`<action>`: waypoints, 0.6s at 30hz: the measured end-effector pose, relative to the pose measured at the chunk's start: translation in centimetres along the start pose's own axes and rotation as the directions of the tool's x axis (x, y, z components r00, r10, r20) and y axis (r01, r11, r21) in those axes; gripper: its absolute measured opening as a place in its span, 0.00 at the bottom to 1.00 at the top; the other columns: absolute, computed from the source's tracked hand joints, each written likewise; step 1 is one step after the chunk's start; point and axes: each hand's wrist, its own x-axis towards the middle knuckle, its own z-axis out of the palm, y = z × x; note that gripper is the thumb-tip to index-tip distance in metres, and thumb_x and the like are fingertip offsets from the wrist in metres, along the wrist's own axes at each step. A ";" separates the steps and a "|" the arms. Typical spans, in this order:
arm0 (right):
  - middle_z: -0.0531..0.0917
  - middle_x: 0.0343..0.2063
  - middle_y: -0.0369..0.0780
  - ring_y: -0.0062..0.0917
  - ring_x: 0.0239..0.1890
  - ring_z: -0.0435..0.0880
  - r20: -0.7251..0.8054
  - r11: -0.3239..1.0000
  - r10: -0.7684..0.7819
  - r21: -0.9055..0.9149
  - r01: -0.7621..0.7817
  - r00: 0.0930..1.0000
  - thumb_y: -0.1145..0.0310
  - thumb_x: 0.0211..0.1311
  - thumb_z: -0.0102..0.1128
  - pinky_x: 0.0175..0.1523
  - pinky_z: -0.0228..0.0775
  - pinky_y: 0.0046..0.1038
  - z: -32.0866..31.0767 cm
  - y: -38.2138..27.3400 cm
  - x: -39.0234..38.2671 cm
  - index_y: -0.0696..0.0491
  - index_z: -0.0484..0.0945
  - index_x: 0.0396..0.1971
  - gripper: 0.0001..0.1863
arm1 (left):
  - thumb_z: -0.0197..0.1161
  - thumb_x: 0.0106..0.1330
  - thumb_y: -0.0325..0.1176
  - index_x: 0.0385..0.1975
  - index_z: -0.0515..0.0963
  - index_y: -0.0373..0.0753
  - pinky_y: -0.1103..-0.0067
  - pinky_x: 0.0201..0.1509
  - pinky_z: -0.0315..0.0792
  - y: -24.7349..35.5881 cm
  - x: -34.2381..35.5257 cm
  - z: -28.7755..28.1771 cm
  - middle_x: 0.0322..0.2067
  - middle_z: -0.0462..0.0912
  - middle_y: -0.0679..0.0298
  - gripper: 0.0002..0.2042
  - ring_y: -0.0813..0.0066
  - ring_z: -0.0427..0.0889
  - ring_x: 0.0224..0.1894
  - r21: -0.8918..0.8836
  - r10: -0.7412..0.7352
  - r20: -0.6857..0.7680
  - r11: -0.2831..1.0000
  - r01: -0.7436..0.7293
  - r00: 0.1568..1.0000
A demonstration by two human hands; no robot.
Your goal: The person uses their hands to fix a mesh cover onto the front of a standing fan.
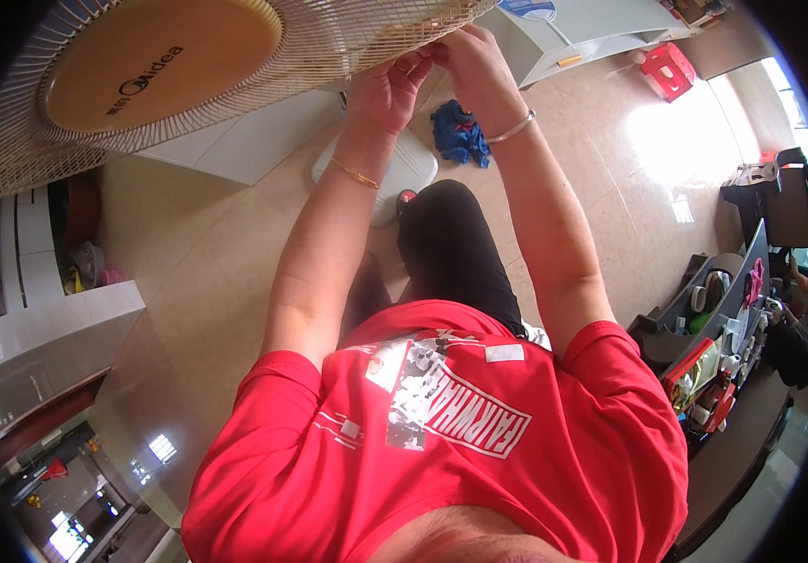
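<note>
Beige fan grille [338,36] cut off above; left hand [386,96], right hand [475,68] beside it, cannot tell grip.

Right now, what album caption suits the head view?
Bare left hand and right hand meet at the edge of a round beige wire fan guard.

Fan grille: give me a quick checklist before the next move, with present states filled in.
1. Left hand at the fan grille: ok, raised by its near edge.
2. Right hand there too: ok, close beside the left.
3. Firm hold on the edge: cannot tell, the fingers crowd together and hide it.
4. Gold bracelet and silver bangle away from the grille: ok, both sit lower on the arms.
5. Floor ahead free of loose things: not ok, a blue cloth lies there.
</note>
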 end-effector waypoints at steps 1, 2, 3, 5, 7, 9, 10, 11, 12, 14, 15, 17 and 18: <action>0.78 0.27 0.39 0.21 0.31 0.76 0.016 1.000 -0.011 0.020 0.010 1.000 0.68 0.51 0.54 0.40 0.67 0.20 0.0 0.1 -0.1 0.63 0.76 0.31 0.13 | 0.60 0.53 0.28 0.35 0.75 0.40 0.73 0.48 0.70 0.0 -0.1 0.0 0.33 0.79 0.66 0.09 0.72 0.76 0.37 0.005 0.007 0.001 1.000 -0.007 1.000; 0.78 0.27 0.39 0.21 0.31 0.77 0.032 0.999 -0.022 0.041 0.021 0.999 0.68 0.51 0.55 0.40 0.67 0.20 -0.1 0.0 -0.2 0.64 0.76 0.30 0.13 | 0.61 0.53 0.29 0.35 0.75 0.40 0.73 0.48 0.70 0.0 -0.1 0.1 0.32 0.79 0.65 0.09 0.72 0.77 0.37 0.011 0.013 0.002 1.000 -0.013 1.000; 0.78 0.27 0.39 0.21 0.31 0.77 0.033 0.999 -0.024 0.038 0.022 0.999 0.68 0.51 0.55 0.40 0.67 0.20 -0.2 -0.1 -0.2 0.64 0.76 0.30 0.13 | 0.61 0.53 0.29 0.35 0.75 0.40 0.73 0.48 0.70 0.0 0.0 0.1 0.32 0.79 0.65 0.09 0.72 0.77 0.37 0.009 0.014 0.005 1.000 -0.014 1.000; 0.79 0.27 0.40 0.21 0.32 0.77 0.149 0.992 -0.110 -0.050 0.119 0.983 0.68 0.52 0.56 0.42 0.68 0.20 -0.5 -0.3 -0.3 0.64 0.76 0.31 0.13 | 0.62 0.53 0.30 0.36 0.75 0.40 0.71 0.49 0.71 0.0 0.1 0.0 0.33 0.78 0.65 0.11 0.71 0.77 0.38 0.010 -0.004 0.022 1.000 0.004 1.000; 0.79 0.28 0.39 0.21 0.32 0.77 0.133 0.995 -0.065 -0.063 0.074 0.989 0.68 0.52 0.56 0.42 0.68 0.20 -0.5 -0.6 -0.2 0.64 0.76 0.32 0.14 | 0.62 0.52 0.31 0.36 0.75 0.39 0.71 0.49 0.71 0.0 0.0 -0.1 0.34 0.78 0.65 0.11 0.71 0.77 0.38 0.021 0.008 0.012 1.000 -0.009 1.000; 0.79 0.28 0.39 0.21 0.32 0.77 0.118 0.997 -0.021 -0.075 0.030 0.993 0.68 0.52 0.57 0.42 0.68 0.20 -0.7 -0.6 0.1 0.65 0.76 0.32 0.14 | 0.63 0.52 0.31 0.36 0.74 0.39 0.71 0.50 0.71 0.0 -0.1 0.1 0.35 0.78 0.65 0.12 0.71 0.77 0.38 0.032 0.022 0.004 0.999 -0.022 1.000; 0.79 0.27 0.39 0.20 0.32 0.77 0.131 0.994 -0.016 -0.102 0.029 0.991 0.68 0.52 0.57 0.41 0.68 0.20 -0.9 -0.5 0.5 0.65 0.76 0.33 0.14 | 0.63 0.52 0.31 0.37 0.74 0.39 0.71 0.50 0.71 -0.1 -0.1 0.0 0.35 0.78 0.65 0.12 0.71 0.77 0.38 0.031 0.021 0.011 0.999 -0.021 1.000; 0.80 0.27 0.39 0.20 0.31 0.77 0.145 0.991 -0.009 -0.129 0.028 0.989 0.68 0.52 0.57 0.41 0.68 0.20 -1.0 -0.4 0.7 0.65 0.76 0.33 0.14 | 0.63 0.52 0.32 0.37 0.74 0.39 0.71 0.50 0.71 -0.1 -0.1 0.1 0.36 0.78 0.65 0.12 0.71 0.77 0.38 0.030 0.020 0.018 0.999 -0.020 1.000; 0.80 0.27 0.39 0.20 0.31 0.77 0.143 0.991 -0.012 -0.129 0.030 0.990 0.68 0.52 0.57 0.41 0.68 0.20 -1.3 -0.2 0.8 0.65 0.76 0.33 0.14 | 0.63 0.52 0.32 0.37 0.74 0.39 0.71 0.50 0.71 -0.2 0.0 0.1 0.36 0.78 0.65 0.12 0.71 0.77 0.38 0.030 0.018 0.020 0.999 -0.018 1.000; 0.80 0.26 0.38 0.19 0.30 0.77 0.154 0.992 -0.032 -0.118 0.050 0.988 0.68 0.52 0.57 0.39 0.69 0.20 -1.1 -0.2 0.8 0.65 0.76 0.32 0.14 | 0.63 0.53 0.32 0.37 0.74 0.40 0.73 0.48 0.71 -0.2 0.0 0.0 0.36 0.77 0.66 0.12 0.71 0.76 0.39 0.020 0.017 0.011 1.000 -0.017 1.000; 0.80 0.26 0.38 0.19 0.30 0.77 0.155 0.992 -0.032 -0.117 0.051 0.987 0.68 0.52 0.57 0.39 0.69 0.20 -1.0 -0.3 0.9 0.65 0.76 0.32 0.14 | 0.63 0.53 0.32 0.37 0.74 0.40 0.73 0.48 0.71 -0.1 0.0 0.0 0.36 0.77 0.66 0.12 0.71 0.76 0.39 0.020 0.018 0.011 1.000 -0.018 1.000; 0.80 0.26 0.39 0.19 0.29 0.76 0.178 0.969 -0.076 -0.217 0.115 0.981 0.67 0.52 0.57 0.37 0.68 0.20 -1.1 -0.5 1.1 0.64 0.77 0.31 0.14 | 0.62 0.53 0.33 0.36 0.74 0.40 0.75 0.45 0.71 -0.1 -0.2 -0.3 0.37 0.77 0.66 0.11 0.73 0.75 0.40 0.038 0.007 -0.008 0.999 -0.006 1.000; 0.80 0.26 0.39 0.19 0.29 0.76 0.177 0.970 -0.076 -0.217 0.114 0.981 0.67 0.52 0.57 0.37 0.68 0.20 -1.1 -0.5 1.2 0.64 0.77 0.31 0.14 | 0.62 0.53 0.33 0.36 0.74 0.40 0.75 0.45 0.71 -0.2 -0.2 -0.4 0.37 0.77 0.66 0.11 0.73 0.75 0.40 0.038 0.006 -0.009 0.999 -0.005 1.000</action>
